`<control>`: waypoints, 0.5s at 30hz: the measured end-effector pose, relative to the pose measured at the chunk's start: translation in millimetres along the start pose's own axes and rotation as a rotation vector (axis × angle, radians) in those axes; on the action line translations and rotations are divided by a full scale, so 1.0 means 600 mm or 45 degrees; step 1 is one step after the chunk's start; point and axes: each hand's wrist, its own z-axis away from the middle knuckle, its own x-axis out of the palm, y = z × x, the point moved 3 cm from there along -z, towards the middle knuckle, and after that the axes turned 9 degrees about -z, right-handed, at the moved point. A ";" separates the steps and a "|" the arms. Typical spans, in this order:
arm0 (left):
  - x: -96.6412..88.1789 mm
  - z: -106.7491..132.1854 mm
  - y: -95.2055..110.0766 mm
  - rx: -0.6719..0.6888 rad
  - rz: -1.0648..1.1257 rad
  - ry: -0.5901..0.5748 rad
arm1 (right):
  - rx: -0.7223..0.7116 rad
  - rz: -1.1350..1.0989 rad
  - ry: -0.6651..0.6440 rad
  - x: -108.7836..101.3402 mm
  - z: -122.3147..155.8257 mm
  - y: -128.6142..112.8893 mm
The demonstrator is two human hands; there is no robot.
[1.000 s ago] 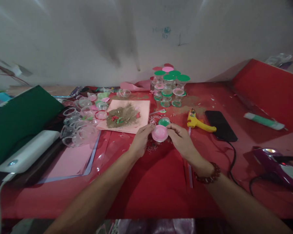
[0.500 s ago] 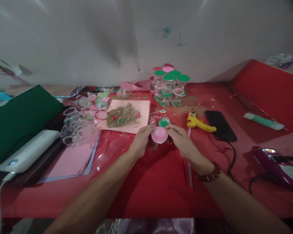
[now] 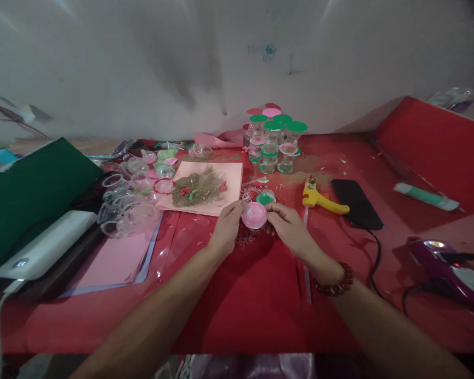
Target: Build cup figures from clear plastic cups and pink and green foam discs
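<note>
Between both hands I hold a small clear plastic cup (image 3: 254, 215) with a pink disc at its face, a little above the red table. My left hand (image 3: 228, 223) pinches its left rim, and my right hand (image 3: 287, 223) pinches the right rim. Just behind it stands another cup with a green bottom (image 3: 266, 198). Shredded paper bits (image 3: 248, 239) lie beneath and around the hands. Left of them, brown powder with red and green scraps (image 3: 199, 188) is spread on a pale pink sheet (image 3: 233, 176).
Stacked cups with green and pink discs (image 3: 274, 138) stand by the wall. Loose clear cups (image 3: 132, 197) crowd the left. A yellow glue gun (image 3: 319, 199), a black phone (image 3: 357, 202) and a purple power socket (image 3: 450, 271) lie right. A white power bank (image 3: 47, 245) sits at left.
Both hands have shifted the pink-disc cup slightly left and up, and its tilt has changed a little. More of the green-bottomed cup behind shows. Everything else stays in place.
</note>
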 end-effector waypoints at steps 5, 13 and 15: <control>-0.005 -0.004 -0.004 0.036 -0.007 0.041 | 0.045 -0.013 -0.029 0.005 0.000 -0.001; 0.002 0.000 0.005 -0.010 -0.013 -0.044 | -0.043 -0.047 0.081 -0.007 -0.001 -0.005; 0.006 0.003 0.009 -0.060 -0.016 -0.104 | -0.050 -0.051 0.095 -0.010 -0.002 -0.003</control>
